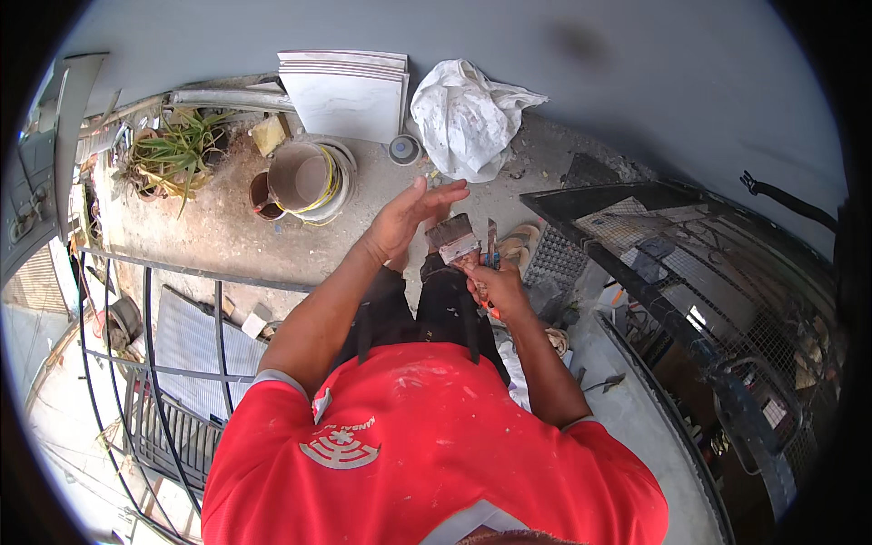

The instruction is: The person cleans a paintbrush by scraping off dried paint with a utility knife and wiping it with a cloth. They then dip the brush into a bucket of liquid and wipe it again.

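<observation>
My right hand (503, 285) grips a wide flat paintbrush (458, 244), its dark bristles caked and its metal band smeared. In the same grip, a narrow tool with a blade-like tip (492, 235) points away from me; its exact kind is unclear. Something orange (489, 308) shows below the fingers. My left hand (414, 219) is raised just left of the bristles, holding nothing, with its thumb apart from the fingers. A small gap seems to separate it from the brush. Both hands are above my dark trousers (436, 300).
Ahead on the concrete floor stand a bucket (298, 176), a brown pot (262, 194), a small can (405, 148) and potted aloe (180, 146). Stacked tiles (347, 102) and a white sheet (463, 119) rest by the grey wall. A railing (218, 320) runs left; a mesh-covered frame (613, 266) stands right.
</observation>
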A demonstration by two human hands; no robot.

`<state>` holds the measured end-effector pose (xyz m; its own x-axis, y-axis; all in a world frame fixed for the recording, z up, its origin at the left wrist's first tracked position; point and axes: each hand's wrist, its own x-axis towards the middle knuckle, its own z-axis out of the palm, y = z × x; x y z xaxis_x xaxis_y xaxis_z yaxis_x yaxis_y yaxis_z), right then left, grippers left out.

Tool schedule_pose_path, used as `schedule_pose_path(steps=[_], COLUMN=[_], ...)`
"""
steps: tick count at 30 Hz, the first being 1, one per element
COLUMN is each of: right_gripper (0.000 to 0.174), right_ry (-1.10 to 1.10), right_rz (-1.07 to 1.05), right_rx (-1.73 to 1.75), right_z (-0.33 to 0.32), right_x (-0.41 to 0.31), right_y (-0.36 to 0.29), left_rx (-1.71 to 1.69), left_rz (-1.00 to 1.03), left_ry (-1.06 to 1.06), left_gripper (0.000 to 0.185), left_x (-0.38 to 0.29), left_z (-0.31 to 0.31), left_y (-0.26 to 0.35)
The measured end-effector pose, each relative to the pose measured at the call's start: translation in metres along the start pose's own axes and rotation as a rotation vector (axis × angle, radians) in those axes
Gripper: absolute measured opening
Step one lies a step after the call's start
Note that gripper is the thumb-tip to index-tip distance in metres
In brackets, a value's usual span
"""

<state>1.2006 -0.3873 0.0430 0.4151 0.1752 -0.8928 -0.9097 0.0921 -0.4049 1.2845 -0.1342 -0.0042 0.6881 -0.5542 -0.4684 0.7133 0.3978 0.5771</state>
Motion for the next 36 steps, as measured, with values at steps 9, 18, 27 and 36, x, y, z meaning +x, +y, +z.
schedule_pose_path(steps=[9, 18, 27, 36], right_gripper=[0.025, 0.032, 0.039, 0.022], right_ry=[-0.129, 0.355, 0.501, -0.525], right_rz=[-0.071, -0.162, -0.450, 0.126], right_rx=[-0.193, -0.746, -1.657, -1.080], right_z=[0.032, -0.039, -0.052, 0.311], right_x=[0.066, 0.357, 0.443, 0.282], right_y=[-0.016, -0.061, -0.077, 0.124], left_rx=[-0.546, -0.710, -0.716, -0.819], left_rz=[-0.182, 0.001, -0.324, -0.065], left_ry=[0.432, 0.885, 1.182, 1.245], left_gripper=[0.039, 0.023, 0.010, 0.015], left_x=[-0.012, -0.103, -0.227, -0.328], left_z=[0.012, -0.067, -0.101, -0.210], left_y=[-0.085, -0.153, -0.229, -0.267])
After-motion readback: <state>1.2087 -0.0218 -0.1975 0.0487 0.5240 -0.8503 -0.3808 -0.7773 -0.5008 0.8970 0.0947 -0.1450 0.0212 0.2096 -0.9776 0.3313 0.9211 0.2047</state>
